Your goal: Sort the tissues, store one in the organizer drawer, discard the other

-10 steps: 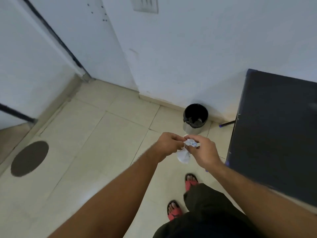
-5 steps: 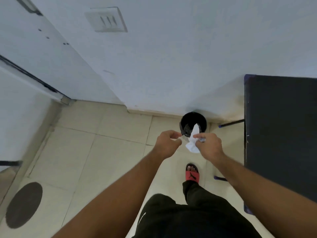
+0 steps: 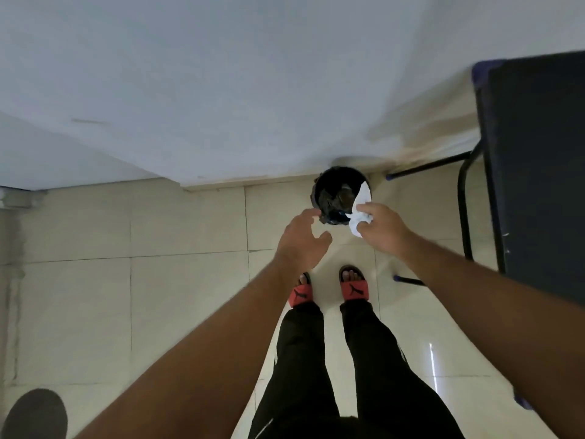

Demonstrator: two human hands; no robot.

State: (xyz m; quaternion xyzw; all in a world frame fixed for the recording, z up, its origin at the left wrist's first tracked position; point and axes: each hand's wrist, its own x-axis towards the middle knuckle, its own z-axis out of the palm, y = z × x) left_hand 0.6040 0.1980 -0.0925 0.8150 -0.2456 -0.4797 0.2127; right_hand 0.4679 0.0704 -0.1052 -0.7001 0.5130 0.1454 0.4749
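Observation:
A crumpled white tissue [image 3: 361, 206] is pinched in my right hand [image 3: 384, 229], its free end overlapping the right rim of a small round black waste bin [image 3: 329, 182]. The bin stands on the floor against the white wall and has dark contents inside. My left hand [image 3: 300, 240] hovers just left of and in front of the bin, fingers apart and holding nothing. The organizer drawer is not in view.
A dark table [image 3: 538, 172] with black metal legs [image 3: 463, 210] stands to the right, close to the bin. The floor has pale tiles. My feet in red sandals [image 3: 353, 289] stand just short of the bin. A dark round floor cover [image 3: 34, 413] sits bottom left.
I have stepped closer to the bin and the view tilted down. My left hand let go of the tissue and spread open; my right hand carried the tissue over the bin's rim.

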